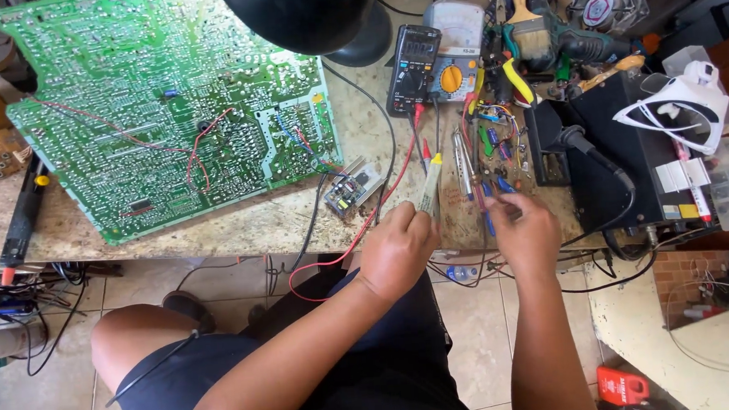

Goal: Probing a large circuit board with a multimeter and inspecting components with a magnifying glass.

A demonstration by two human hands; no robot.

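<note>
Two hands work at the near edge of the surface [241, 224]. The left hand [396, 249] has its fingers [415, 221] pinched closed around the lower end of a slim pale probe [430, 185] with a yellow tip. Its long axis runs almost straight away from the person, tip pointing toward the black multimeter [411, 68] at the back. The right hand [526, 236] rests just beside it, fingers curled loosely over a cluster of small coloured components [494, 140]; whether they grip anything I cannot tell. Red and black leads [396, 174] trail from the meter past the left hand. A small circuit module [351, 187] lies just left of the probe. Farther left, a large green circuit board [160, 107] covers much of the surface. A black box-shaped unit [628, 166] stands to the right.
</note>
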